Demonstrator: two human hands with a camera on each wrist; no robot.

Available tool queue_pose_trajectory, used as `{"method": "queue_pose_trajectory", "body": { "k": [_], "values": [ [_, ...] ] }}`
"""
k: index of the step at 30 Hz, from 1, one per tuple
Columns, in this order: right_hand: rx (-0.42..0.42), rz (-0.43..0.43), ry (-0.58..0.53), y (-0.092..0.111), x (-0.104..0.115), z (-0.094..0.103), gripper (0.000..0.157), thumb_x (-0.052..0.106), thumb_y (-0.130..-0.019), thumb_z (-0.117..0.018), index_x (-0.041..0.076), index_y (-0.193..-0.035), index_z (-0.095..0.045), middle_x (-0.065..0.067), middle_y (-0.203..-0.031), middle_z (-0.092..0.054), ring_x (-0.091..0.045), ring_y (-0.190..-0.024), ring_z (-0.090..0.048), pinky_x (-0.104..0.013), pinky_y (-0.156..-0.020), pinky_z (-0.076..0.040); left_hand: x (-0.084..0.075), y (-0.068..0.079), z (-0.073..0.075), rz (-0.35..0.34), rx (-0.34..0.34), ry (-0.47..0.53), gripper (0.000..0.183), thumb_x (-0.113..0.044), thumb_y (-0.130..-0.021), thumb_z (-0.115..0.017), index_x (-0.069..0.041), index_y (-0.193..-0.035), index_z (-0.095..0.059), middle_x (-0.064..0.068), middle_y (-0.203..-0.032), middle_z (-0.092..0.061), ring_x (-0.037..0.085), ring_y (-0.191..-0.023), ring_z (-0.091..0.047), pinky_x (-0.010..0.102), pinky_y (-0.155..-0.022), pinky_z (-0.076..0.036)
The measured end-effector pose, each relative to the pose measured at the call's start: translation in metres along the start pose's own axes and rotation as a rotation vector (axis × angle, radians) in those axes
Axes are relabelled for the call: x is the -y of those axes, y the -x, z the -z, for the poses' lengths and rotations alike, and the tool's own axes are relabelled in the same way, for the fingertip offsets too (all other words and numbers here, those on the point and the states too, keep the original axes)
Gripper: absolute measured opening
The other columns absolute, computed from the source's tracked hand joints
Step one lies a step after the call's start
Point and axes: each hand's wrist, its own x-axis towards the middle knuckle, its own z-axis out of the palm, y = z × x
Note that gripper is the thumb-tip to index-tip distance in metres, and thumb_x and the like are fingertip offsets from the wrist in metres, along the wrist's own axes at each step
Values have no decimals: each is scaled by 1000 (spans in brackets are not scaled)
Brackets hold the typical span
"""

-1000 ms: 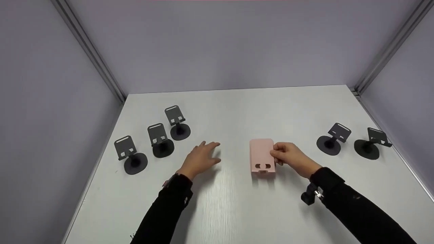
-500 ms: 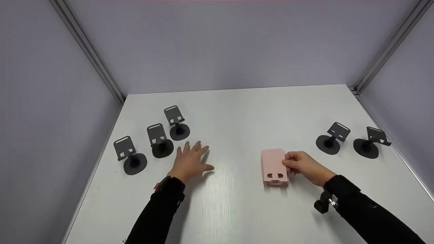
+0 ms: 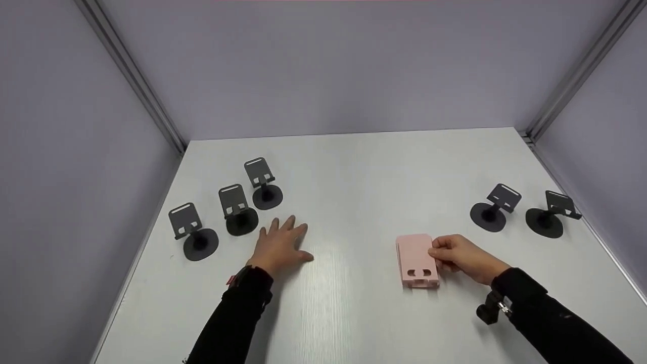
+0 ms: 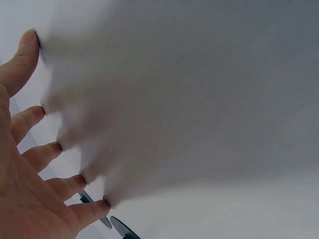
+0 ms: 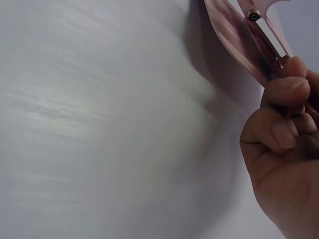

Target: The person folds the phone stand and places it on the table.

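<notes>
My right hand (image 3: 462, 258) pinches a pink phone stand (image 3: 417, 258) by its right edge, between thumb and curled fingers. The stand is folded flat, its plate with two cut-outs facing up. In the right wrist view, the underside of the pink stand (image 5: 234, 35) shows a metal hinge with a screw, close over the table. Palm down and fingers spread, my left hand (image 3: 277, 247) rests its fingertips on the table near a black phone stand (image 3: 235, 202). The left wrist view shows the fingertips (image 4: 52, 147) at the white surface, with nothing held.
Two more black phone stands, a far one (image 3: 260, 174) and a left one (image 3: 187, 222), stand at the left. Another pair, an inner stand (image 3: 500, 199) and an outer stand (image 3: 548, 217), stands at the right. Grey panels (image 3: 354, 65) enclose the white table (image 3: 354, 167).
The right hand has brought the pink phone stand toward the person and to the right. My left hand has shifted left and lies with its fingers spread. The black phone stands stayed put.
</notes>
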Motion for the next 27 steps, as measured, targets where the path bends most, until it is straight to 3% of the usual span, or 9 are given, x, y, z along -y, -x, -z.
{"method": "queue_pose_trajectory", "body": {
  "k": [19,27],
  "values": [
    [-29,-154,86,6,-2,3,20,16,-99,-65,3,-86,-58,3,-64,-52,-7,-48,-36,-22,-46,-27,0,0,0,-15,2,-14,86,-59,-81,-77,-26,-155,-46,13,-166,-31,50,-151,-20,72,-116,-19],
    [-40,-180,97,4,2,1,21,17,-98,-67,4,-84,-60,3,-62,-54,-6,-47,-34,-21,-46,-26,1,0,0,-14,-1,-12,86,-58,-82,-77,-25,-155,-46,13,-166,-31,51,-151,-20,73,-116,-19]
  ]
}}
